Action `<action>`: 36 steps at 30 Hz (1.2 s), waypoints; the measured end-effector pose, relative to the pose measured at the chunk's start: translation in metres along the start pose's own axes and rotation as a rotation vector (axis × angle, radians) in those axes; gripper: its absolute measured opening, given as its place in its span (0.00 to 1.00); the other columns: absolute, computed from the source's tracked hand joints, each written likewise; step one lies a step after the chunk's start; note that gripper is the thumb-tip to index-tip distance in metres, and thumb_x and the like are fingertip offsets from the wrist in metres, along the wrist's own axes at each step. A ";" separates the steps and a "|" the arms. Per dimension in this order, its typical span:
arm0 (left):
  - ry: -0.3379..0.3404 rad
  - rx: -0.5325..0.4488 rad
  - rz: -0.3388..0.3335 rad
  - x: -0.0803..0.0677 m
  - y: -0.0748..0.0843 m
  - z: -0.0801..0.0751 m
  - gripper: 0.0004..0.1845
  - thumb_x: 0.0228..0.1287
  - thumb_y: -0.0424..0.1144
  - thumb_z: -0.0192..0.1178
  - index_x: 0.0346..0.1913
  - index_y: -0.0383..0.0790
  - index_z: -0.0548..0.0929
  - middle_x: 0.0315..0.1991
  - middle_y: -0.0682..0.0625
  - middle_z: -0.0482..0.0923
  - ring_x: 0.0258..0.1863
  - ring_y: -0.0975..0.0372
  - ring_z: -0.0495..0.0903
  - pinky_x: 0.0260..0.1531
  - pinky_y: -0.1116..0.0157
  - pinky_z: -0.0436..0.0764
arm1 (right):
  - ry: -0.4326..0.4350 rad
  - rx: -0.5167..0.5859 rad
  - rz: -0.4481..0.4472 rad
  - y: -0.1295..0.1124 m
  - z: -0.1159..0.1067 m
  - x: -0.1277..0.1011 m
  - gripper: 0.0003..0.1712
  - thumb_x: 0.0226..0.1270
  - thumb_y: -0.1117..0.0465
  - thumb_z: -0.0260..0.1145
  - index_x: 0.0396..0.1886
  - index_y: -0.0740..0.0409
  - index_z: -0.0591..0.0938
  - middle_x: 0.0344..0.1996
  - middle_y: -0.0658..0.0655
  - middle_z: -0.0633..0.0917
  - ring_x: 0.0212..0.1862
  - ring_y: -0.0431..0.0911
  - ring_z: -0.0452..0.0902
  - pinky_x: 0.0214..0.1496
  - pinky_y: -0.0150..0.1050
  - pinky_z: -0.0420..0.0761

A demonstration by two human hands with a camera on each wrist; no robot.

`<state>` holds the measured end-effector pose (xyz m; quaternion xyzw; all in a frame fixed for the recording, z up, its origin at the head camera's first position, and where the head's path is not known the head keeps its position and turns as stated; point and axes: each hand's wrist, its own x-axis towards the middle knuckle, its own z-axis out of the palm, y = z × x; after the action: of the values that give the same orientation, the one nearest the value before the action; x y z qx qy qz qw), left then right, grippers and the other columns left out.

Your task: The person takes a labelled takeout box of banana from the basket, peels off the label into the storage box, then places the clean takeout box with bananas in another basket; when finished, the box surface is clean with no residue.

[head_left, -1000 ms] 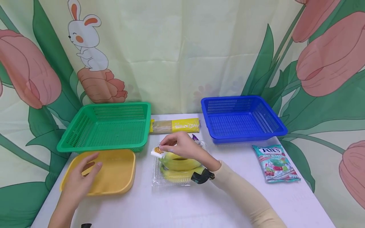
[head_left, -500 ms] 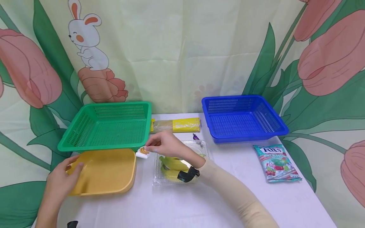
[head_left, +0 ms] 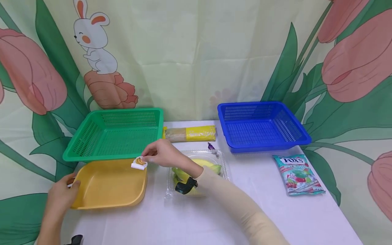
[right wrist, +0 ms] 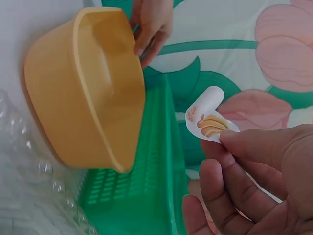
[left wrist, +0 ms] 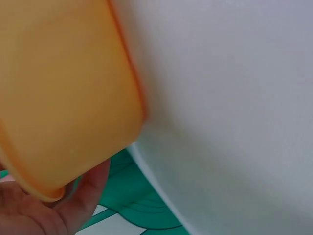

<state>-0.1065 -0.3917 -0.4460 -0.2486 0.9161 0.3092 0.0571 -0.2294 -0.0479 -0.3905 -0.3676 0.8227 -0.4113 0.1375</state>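
Your left hand (head_left: 59, 195) gripped the oblong yellow plastic basin (head_left: 110, 187), likely steadying it. By its far right corner, your right hand (head_left: 164, 154) pinched the curled white paper label (right wrist: 208, 119) between fingers

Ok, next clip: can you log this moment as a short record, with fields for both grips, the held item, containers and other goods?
left grip: left grip holds the left rim of the yellow basin
right grip: right grip pinches the banana label
held item: white label, partly curled, in the air apart from the basin
containers: green basket behind the basin; blue basket at back right; clear box with bananas
other goods: yellow packet between the baskets; Fox's bag at right
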 end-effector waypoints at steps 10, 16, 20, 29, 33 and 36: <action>-0.047 -0.040 0.011 -0.002 -0.008 0.001 0.30 0.83 0.33 0.42 0.79 0.21 0.56 0.73 0.18 0.60 0.48 0.41 0.78 0.27 0.70 0.80 | -0.021 -0.055 -0.022 -0.002 0.019 0.015 0.06 0.72 0.58 0.74 0.41 0.54 0.93 0.34 0.48 0.94 0.36 0.28 0.82 0.43 0.19 0.79; -0.078 0.001 0.028 -0.005 -0.006 0.002 0.29 0.81 0.31 0.45 0.78 0.21 0.59 0.73 0.18 0.62 0.51 0.39 0.77 0.29 0.70 0.80 | -0.034 -0.054 -0.030 -0.010 0.031 0.021 0.05 0.71 0.58 0.75 0.41 0.53 0.93 0.32 0.47 0.94 0.34 0.27 0.81 0.41 0.19 0.77; -0.100 0.013 0.029 -0.012 -0.006 0.006 0.28 0.82 0.32 0.45 0.78 0.22 0.61 0.72 0.19 0.63 0.50 0.40 0.78 0.29 0.68 0.81 | -0.053 -0.060 -0.044 -0.017 0.041 0.025 0.05 0.71 0.58 0.74 0.42 0.53 0.93 0.32 0.47 0.94 0.31 0.25 0.79 0.37 0.18 0.77; -0.167 -0.020 -0.006 -0.028 0.007 0.022 0.29 0.83 0.32 0.45 0.79 0.22 0.57 0.73 0.19 0.61 0.57 0.36 0.76 0.42 0.58 0.91 | -0.122 -0.136 -0.034 -0.033 0.071 0.035 0.05 0.73 0.57 0.73 0.42 0.49 0.93 0.33 0.41 0.94 0.28 0.21 0.78 0.37 0.16 0.74; -0.162 -0.010 -0.014 -0.033 0.011 0.027 0.29 0.83 0.32 0.45 0.79 0.22 0.58 0.73 0.20 0.62 0.58 0.35 0.75 0.47 0.54 0.91 | -0.133 -0.198 -0.010 -0.034 0.085 0.042 0.05 0.72 0.56 0.74 0.42 0.47 0.93 0.33 0.39 0.93 0.29 0.20 0.76 0.35 0.15 0.73; -0.160 -0.004 -0.010 -0.035 0.012 0.029 0.28 0.82 0.31 0.46 0.78 0.22 0.59 0.72 0.20 0.63 0.58 0.35 0.75 0.47 0.55 0.91 | -0.139 -0.196 0.032 -0.033 0.093 0.045 0.04 0.71 0.56 0.75 0.42 0.47 0.93 0.32 0.39 0.93 0.27 0.22 0.77 0.33 0.16 0.74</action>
<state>-0.0835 -0.3520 -0.4537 -0.2277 0.9068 0.3298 0.1308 -0.1950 -0.1466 -0.4189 -0.3937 0.8532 -0.3002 0.1640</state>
